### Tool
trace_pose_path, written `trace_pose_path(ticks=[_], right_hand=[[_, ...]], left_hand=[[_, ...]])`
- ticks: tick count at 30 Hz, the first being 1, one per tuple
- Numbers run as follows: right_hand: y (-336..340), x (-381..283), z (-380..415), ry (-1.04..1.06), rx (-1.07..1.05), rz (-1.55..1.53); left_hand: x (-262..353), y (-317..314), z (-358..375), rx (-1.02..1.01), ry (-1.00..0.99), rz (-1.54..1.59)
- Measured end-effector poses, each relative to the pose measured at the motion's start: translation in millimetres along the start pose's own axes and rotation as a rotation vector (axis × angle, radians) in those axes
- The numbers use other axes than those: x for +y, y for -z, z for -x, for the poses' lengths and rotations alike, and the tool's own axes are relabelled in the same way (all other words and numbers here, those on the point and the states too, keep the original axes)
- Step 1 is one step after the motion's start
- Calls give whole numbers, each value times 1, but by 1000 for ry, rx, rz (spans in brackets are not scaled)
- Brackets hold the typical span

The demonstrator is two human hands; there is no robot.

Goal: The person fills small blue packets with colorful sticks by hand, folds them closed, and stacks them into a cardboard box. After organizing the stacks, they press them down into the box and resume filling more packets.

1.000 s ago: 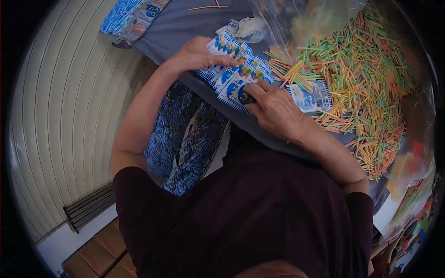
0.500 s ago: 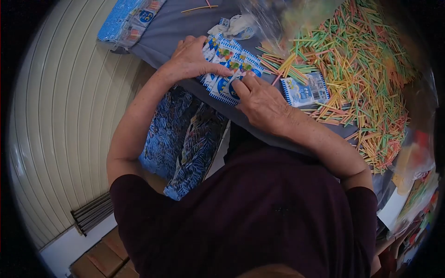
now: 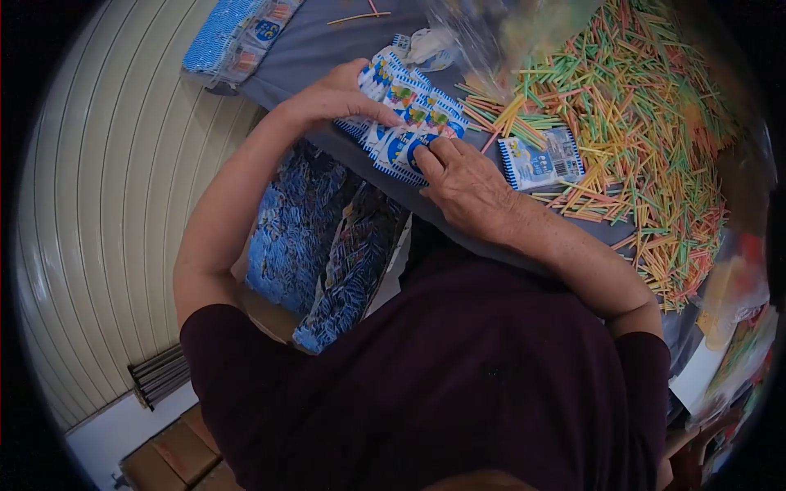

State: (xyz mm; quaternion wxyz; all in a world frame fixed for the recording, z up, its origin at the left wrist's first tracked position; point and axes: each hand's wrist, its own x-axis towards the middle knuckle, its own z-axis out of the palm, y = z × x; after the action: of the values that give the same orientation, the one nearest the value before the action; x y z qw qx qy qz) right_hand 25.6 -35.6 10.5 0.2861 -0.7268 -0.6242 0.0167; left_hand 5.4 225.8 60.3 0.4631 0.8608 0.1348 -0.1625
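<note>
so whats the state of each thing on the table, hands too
packets: laid out overlapping, under both hands
loose packet: flat, apart from the others
white wrapper: crumpled
sticks: loose, heaped
clear bag: rumpled
bundle: wrapped in clear plastic
left hand: on packets, thumb spread
right hand: on packets, fingers curled

Blue-and-white packets [image 3: 422,102], overlapping in rows, near gray cloth's [image 3: 327,53] edge.

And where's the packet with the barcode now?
In the head view, the barcoded packet lies right of centre, between the right hand and the heap of coloured sticks.
</note>
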Motion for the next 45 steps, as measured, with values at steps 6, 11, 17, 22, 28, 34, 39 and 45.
trace_pose_path(ticks=[6,11,17,22,28,34,39,45], right_hand=[[1,1,0,-9,-16,-17],[3,1,-1,-34,-38,-46],[1,6,-2,-23,-48,-29],[0,6,-1,-41,-28,-74],[5,0,-2,-153,0,-173],[4,7,2,-240,173,-429],[-3,6,-5,-545,261,-847],[-11,10,-14,-643,172,-977]], left_hand=[[2,25,-12,-156,187,323],[4,22,-11,-185,246,377],[30,-2,2,-133,159,107],[14,-18,3,188,43,-436],[-8,-33,16,268,-29,103],[-15,-58,46,391,-207,295],[-23,-99,80,567,-371,598],[-50,-127,88,705,-471,701]])
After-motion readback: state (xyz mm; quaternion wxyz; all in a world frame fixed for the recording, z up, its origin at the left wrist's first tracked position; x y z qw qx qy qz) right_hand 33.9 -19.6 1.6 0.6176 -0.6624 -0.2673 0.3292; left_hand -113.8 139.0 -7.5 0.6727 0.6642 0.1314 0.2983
